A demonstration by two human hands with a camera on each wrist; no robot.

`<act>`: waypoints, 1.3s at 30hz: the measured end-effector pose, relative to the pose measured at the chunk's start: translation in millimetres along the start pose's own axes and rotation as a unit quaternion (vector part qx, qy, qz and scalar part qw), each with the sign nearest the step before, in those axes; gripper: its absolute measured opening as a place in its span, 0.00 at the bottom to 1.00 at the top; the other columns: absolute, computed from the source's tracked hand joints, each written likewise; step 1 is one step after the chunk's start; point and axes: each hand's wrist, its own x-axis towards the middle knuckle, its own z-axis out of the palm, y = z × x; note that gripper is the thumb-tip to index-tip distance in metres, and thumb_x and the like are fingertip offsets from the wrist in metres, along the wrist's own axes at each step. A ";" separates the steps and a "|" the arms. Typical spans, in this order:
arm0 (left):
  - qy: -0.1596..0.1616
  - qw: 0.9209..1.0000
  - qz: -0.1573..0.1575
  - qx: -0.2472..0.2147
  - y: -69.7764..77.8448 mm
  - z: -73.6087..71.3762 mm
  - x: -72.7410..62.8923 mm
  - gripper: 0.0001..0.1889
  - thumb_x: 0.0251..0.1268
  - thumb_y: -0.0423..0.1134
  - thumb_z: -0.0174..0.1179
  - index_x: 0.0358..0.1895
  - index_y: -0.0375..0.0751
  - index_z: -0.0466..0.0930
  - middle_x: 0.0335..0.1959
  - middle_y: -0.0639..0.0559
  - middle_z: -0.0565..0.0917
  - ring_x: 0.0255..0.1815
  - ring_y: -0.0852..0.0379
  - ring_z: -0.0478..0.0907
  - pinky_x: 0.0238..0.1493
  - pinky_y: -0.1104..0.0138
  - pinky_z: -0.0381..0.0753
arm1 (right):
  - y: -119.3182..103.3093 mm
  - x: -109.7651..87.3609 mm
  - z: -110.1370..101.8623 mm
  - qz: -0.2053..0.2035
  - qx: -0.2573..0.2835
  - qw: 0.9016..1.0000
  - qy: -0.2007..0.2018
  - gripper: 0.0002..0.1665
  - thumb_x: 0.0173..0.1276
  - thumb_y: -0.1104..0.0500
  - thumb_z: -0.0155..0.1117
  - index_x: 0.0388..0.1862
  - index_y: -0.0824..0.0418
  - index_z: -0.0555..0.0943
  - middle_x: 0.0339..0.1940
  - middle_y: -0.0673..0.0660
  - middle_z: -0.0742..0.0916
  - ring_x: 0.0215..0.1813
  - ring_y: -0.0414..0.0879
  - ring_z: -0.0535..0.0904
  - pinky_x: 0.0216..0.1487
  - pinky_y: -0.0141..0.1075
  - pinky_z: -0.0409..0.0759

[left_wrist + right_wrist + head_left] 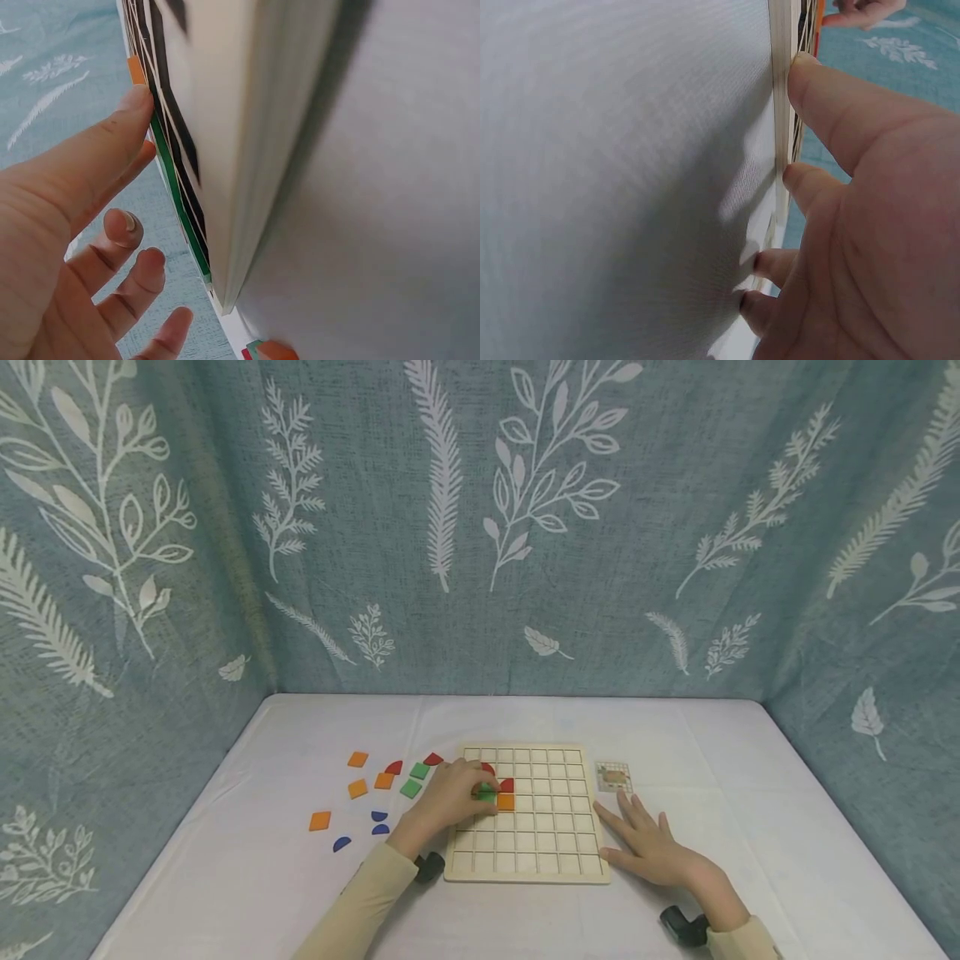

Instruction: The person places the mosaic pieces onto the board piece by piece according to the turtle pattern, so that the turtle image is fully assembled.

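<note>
A pale wooden grid board (pixel 551 835) lies on the table. Over its upper left part, my left hand (pixel 453 793) has thumb and index fingertips at a green tile (pixel 487 797), seen edge-on as a green strip (pixel 177 187) in the left wrist view. How firmly they grip it is partly hidden. Beside it sit an orange square tile (pixel 506 802) and a red quarter-round tile (pixel 507 785); another red piece (pixel 488 769) shows behind the fingers. Spread out, my right hand (pixel 652 847) touches the board's right edge with thumb and index finger.
Left of the board lie several loose orange squares (pixel 320 821), green squares (pixel 410 788), red quarter-rounds (pixel 394 767) and blue half-rounds (pixel 342 843). A small pattern card (pixel 614 777) rests right of the board, just beyond the right fingertips. A patterned curtain (pixel 480 635) surrounds the table.
</note>
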 end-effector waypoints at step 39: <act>0.037 0.996 -0.057 -0.065 -56.9 -27.7 -46.9 0.14 0.48 0.46 0.70 0.41 0.53 0.84 0.31 0.57 0.78 0.30 0.60 0.67 0.40 0.61 0.67 | 6.6 2.5 6.6 -0.005 0.001 1.000 0.016 0.41 0.64 0.38 0.52 0.73 0.50 0.56 0.73 0.71 0.49 0.72 0.69 0.36 0.59 0.70 0.29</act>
